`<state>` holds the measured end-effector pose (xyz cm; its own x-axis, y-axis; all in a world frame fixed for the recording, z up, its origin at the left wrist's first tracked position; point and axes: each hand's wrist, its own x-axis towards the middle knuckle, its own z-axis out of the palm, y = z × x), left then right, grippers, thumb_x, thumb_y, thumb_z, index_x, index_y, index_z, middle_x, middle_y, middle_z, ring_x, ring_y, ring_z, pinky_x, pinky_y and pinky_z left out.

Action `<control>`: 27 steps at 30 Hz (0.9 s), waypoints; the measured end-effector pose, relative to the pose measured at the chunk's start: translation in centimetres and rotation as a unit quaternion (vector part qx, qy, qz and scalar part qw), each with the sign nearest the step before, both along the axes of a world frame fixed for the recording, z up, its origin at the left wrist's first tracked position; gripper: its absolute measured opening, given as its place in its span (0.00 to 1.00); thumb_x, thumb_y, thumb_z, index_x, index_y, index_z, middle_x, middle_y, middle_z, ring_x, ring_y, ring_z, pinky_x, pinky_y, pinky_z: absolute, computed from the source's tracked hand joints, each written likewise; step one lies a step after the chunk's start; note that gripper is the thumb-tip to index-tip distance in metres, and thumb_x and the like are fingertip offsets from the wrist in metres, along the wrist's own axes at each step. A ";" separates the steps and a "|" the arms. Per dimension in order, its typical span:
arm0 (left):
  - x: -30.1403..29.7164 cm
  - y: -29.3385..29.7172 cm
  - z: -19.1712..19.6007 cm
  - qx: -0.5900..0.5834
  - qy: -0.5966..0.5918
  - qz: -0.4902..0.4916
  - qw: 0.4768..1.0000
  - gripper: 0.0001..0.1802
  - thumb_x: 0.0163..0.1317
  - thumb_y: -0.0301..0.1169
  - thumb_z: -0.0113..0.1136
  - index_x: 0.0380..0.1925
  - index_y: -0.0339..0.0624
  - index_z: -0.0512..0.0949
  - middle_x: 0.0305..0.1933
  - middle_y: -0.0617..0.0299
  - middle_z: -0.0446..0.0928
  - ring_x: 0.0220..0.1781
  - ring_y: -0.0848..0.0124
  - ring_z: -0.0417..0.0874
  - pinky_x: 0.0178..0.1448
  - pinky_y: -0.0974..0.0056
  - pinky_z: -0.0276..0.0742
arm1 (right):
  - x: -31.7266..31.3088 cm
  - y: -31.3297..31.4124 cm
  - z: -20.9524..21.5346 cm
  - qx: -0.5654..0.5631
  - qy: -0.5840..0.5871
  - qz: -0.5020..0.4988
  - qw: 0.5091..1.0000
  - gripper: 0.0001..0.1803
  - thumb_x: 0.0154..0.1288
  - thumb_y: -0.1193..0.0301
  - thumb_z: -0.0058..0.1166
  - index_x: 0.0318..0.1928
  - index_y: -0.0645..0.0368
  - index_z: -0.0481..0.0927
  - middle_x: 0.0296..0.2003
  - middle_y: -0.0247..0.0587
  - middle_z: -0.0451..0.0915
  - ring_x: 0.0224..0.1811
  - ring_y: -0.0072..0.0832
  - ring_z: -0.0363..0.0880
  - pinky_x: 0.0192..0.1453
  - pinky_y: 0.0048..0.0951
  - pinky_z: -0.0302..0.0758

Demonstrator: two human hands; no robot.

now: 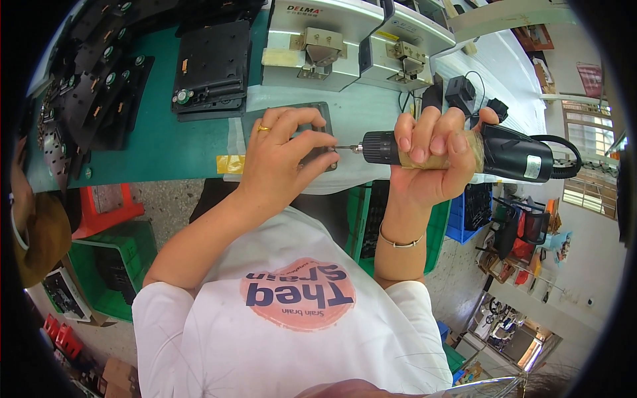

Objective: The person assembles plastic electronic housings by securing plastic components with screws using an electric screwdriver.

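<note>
My right hand is wrapped around the taped grip of a black corded electric screwdriver, held sideways above the bench. Its thin bit points left and reaches the fingertips of my left hand. The left thumb and forefinger pinch at the bit's tip; whatever they hold there is too small to make out. A ring is on one left finger. Beneath the left hand lies a dark flat panel, mostly hidden by the fingers.
Two white machines with metal fronts, including a left one, stand behind my hands. Stacked black panels lie at the far left. Green crates and a red stool are below. Another person's arm shows at the left edge.
</note>
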<state>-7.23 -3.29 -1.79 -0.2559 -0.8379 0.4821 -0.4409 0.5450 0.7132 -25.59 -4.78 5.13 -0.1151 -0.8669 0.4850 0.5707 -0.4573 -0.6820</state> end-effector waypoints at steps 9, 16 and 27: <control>0.6 0.6 -0.4 0.014 0.019 0.012 1.000 0.08 0.48 0.30 0.71 0.29 0.49 0.82 0.47 0.69 0.76 0.53 0.63 0.72 0.54 0.57 0.65 | 1.2 0.1 -0.4 0.000 0.021 0.009 1.000 0.26 0.67 0.75 0.44 0.63 0.47 0.57 0.23 0.34 0.67 0.20 0.24 0.68 0.26 0.33 0.72; 0.9 0.5 -0.5 0.015 0.009 0.020 1.000 0.06 0.48 0.28 0.69 0.28 0.50 0.83 0.47 0.70 0.76 0.53 0.65 0.73 0.53 0.58 0.65 | 1.9 0.4 -0.7 -0.021 0.027 -0.010 0.999 0.28 0.66 0.77 0.46 0.65 0.47 0.58 0.22 0.35 0.68 0.19 0.24 0.69 0.24 0.32 0.72; 1.3 0.8 -1.1 0.019 0.015 0.017 1.000 0.06 0.49 0.31 0.70 0.30 0.53 0.85 0.47 0.71 0.77 0.52 0.64 0.73 0.52 0.58 0.65 | 2.3 0.4 -0.6 -0.016 0.047 0.013 0.999 0.29 0.66 0.78 0.51 0.64 0.49 0.58 0.22 0.35 0.69 0.18 0.25 0.70 0.23 0.33 0.73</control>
<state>-5.89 -2.52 -2.86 -0.2136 -0.8635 0.4569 -0.4373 0.5028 0.7456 -23.34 -4.35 4.51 -0.0447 -0.8526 0.5207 0.5171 -0.4657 -0.7181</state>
